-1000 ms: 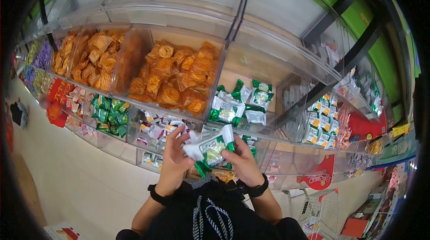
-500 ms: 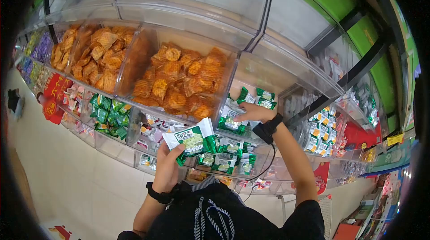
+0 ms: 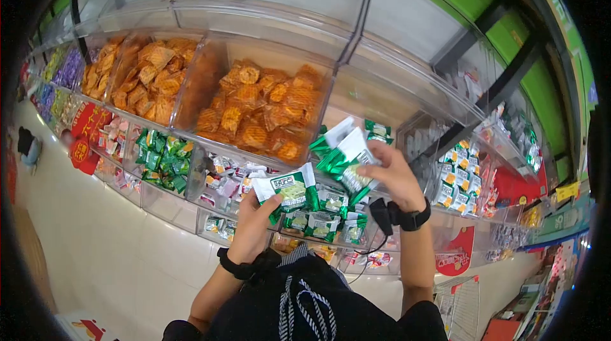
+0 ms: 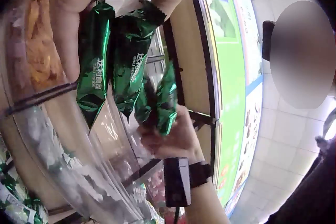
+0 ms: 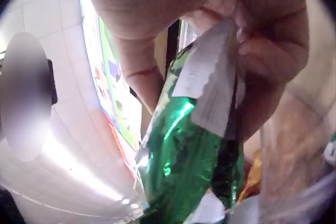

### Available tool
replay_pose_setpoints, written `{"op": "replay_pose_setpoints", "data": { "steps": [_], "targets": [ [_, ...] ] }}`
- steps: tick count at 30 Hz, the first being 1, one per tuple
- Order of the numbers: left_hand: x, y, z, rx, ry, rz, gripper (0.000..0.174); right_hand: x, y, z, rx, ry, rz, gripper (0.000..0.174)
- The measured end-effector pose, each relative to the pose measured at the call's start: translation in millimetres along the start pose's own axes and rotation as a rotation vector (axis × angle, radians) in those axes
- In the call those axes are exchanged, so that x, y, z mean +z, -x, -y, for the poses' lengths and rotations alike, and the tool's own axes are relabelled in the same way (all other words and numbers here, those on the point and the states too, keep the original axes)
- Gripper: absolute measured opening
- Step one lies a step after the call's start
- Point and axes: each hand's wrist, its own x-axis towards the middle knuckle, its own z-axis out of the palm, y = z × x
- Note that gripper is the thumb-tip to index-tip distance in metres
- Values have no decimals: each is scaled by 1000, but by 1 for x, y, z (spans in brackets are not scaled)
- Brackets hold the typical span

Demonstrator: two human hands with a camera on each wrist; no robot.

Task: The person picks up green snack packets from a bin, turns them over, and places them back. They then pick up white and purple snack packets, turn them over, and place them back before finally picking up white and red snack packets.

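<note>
My left hand [image 3: 251,229] grips green-and-white snack packets [image 3: 294,191] by their lower edge, the thumb across the front. Two packets [image 4: 131,61] show side by side in the left wrist view, their green foil backs towards that camera. To the right, my right hand [image 3: 398,178] pinches another packet [image 3: 356,159] of the same kind over the front of a clear bin. Its green foil and white end [image 5: 184,150] fill the middle of the right wrist view, thumb and fingers on either side. More such packets [image 3: 321,223] lie in the lower bin below the hands.
Bagged orange crisps [image 3: 254,112] fill the upper bins to the left. Clear bin walls [image 3: 331,89] and a black slanted bar [image 3: 490,108] stand around the right hand. Small wrapped sweets [image 3: 164,159] lie in lower bins. A shopping cart [image 3: 459,306] stands at lower right.
My right hand left the packet in the left hand, reached into the upper bin, and has come back out a little with a packet. The left hand keeps its hold.
</note>
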Motion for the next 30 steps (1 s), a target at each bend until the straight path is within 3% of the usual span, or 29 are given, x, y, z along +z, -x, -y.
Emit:
{"op": "replay_pose_setpoints", "data": {
  "steps": [2, 5, 10, 15, 17, 18, 20, 22, 24, 26, 27, 29, 30],
  "targets": [
    [9, 0, 4, -29, -52, 29, 27, 9, 15, 6, 42, -85, 132, 47],
    [18, 3, 11, -41, -91, 76, 28, 18, 29, 5, -40, 40, 103, 50],
    [17, 10, 20, -56, -207, 111, 33, 20, 37, 5, -128, 81, 281, 57],
    [6, 14, 24, 28, -278, 208, 44, 27, 39, -1, -187, 360, 200, 60],
    [3, 17, 16, -184, 179, 281, 55, 29, 43, -4, -170, 334, 202, 62],
    [-1, 19, 17, -185, 177, 277, 55, 32, 45, -7, -168, 330, 203, 62],
    [-5, 23, 19, 108, -299, 450, 68, 37, 48, -12, -220, 506, 144, 63],
    [10, 28, 18, 188, -426, 348, 72, 44, 51, -12, -241, 520, 121, 62],
    [18, 30, 15, 99, -273, 192, 66, 45, 53, -13, -262, 534, 97, 60],
    [22, 32, 19, 65, -167, 154, 56, 43, 53, -15, -146, 99, 168, 49],
    [21, 32, 22, 37, -142, 128, 53, 43, 52, -17, -145, 98, 165, 49],
    [21, 32, 27, 7, -119, 103, 51, 46, 50, -24, 32, -319, 77, 32],
    [22, 32, 29, -6, -119, 91, 48, 46, 50, -32, 33, -320, 77, 32]
  ]
}}
